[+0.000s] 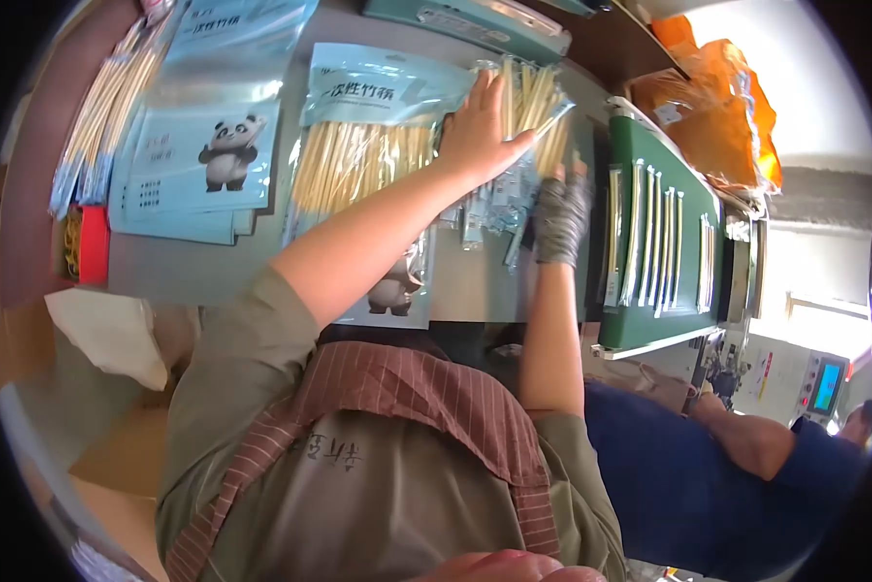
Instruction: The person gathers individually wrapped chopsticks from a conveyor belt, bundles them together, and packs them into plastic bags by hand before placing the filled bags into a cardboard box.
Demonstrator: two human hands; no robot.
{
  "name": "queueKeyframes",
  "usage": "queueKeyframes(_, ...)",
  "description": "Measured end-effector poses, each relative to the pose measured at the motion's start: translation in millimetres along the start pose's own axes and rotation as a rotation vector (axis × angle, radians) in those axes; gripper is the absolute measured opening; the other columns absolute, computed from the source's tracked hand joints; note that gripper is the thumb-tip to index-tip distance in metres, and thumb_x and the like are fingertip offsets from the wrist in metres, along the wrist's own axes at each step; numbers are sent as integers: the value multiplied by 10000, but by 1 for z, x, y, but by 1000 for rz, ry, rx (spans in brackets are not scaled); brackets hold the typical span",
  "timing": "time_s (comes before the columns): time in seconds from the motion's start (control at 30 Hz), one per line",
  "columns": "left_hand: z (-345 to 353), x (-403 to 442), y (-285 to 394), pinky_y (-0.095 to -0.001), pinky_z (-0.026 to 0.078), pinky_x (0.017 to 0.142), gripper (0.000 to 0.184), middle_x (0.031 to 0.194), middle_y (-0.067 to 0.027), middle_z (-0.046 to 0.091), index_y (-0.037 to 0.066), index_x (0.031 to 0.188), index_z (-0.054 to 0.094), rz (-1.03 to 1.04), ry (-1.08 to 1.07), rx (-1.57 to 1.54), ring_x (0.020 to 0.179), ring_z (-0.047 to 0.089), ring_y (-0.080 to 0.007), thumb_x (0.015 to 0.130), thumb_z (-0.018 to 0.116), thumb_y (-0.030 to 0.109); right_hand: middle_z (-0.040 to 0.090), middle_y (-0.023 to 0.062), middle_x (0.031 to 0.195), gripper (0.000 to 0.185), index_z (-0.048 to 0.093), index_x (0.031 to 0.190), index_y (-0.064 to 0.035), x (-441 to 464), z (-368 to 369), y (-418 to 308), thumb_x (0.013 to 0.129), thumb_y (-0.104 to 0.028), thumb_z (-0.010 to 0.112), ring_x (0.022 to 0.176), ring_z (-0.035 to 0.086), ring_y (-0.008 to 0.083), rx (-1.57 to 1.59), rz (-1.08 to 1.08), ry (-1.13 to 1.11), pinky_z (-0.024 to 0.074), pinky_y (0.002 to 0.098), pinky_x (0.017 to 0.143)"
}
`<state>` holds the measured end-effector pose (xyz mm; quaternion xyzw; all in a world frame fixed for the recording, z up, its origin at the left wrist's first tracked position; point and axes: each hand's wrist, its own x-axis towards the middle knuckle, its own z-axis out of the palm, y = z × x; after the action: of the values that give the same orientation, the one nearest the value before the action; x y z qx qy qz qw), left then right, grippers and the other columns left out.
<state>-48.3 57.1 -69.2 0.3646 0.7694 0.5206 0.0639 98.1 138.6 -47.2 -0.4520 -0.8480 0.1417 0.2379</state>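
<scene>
My bare left hand reaches across to a pile of wrapped bamboo chopsticks, its thumb and fingers stretched apart against the pile's left side. On the right of the same pile is my right hand, in a grey glove with bare fingertips. Its fingers point forward beside the chopsticks. More sleeves of wrapped chopsticks lie loosely between the hands. Under my left forearm is a clear-and-blue panda bag filled with chopsticks, partly covering another panda bag.
Flat blue panda bags are stacked at left, beside bundled chopsticks and a red box. A green conveyor belt carries spaced wrapped chopsticks at right. Orange plastic lies behind it. A person in dark blue sits close at right.
</scene>
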Motion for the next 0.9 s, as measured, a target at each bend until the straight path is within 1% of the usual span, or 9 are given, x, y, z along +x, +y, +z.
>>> queueKeyframes(0.07,-8,3,5,-494,280,1110,895,1546,-210,186,6,1465,230,-43,-42,1,1412,238,-370,825,640,479,455,264,1381,591,417,1384,13,3,3,63,966,-403,453,1292,423,391,-233,1,142,335,409,1073)
queueKeyframes(0.17,-11,1,12,-529,293,1095,902,1545,-203,182,36,1464,245,-93,-84,37,1401,251,-389,810,654,504,502,252,1344,618,426,1374,14,8,-10,118,960,-443,466,1247,472,399,99,107,8,373,413,1040)
queueKeyframes(0.4,-3,6,1,-469,294,1112,910,1514,-253,231,10,1436,289,17,-18,45,1404,257,-373,803,653,552,581,223,1238,506,470,1329,32,-12,-14,-29,979,-333,482,1126,572,327,50,33,-301,444,413,960)
queueKeyframes(0.47,0,5,-4,-478,299,1107,916,1513,-240,244,33,1436,307,43,5,-25,1397,258,-401,775,683,544,579,222,1235,474,482,1306,60,-20,-39,-27,970,-274,491,1109,583,318,1076,388,-395,455,417,970)
queueKeyframes(0.53,-3,4,1,-487,299,1104,920,1514,-229,251,49,1438,314,46,-54,52,1392,250,-424,760,698,539,560,228,1249,497,494,1287,66,-21,-88,-8,929,-274,553,1085,583,345,1602,595,-632,467,413,973)
queueKeyframes(0.67,-1,-1,-1,-516,288,1101,939,1518,-191,267,91,1444,323,86,-127,299,1382,219,-484,719,735,522,631,175,1139,413,585,1166,36,4,-159,46,938,-307,558,1041,606,288,1101,488,-409,488,425,930)
queueKeyframes(0.73,0,-1,-2,-529,283,1097,929,1526,-188,245,85,1449,309,116,-136,313,1394,200,-464,735,718,516,649,168,1109,399,645,1102,-15,33,-165,122,927,-367,574,1023,607,301,710,221,55,478,423,913)
queueKeyframes(0.8,1,-2,-4,-542,278,1093,920,1534,-186,223,80,1455,295,142,-139,325,1406,182,-445,751,700,511,646,177,1092,394,669,1069,-49,67,-185,223,921,-402,579,1007,608,321,-167,124,272,472,416,902)
queueKeyframes(0.9,5,0,-7,-543,245,1108,872,1535,-181,225,77,1457,291,158,-92,291,1409,179,-442,786,679,479,641,177,1066,370,675,1063,-70,66,-197,261,926,-394,560,1020,595,346,-483,205,239,463,421,919)
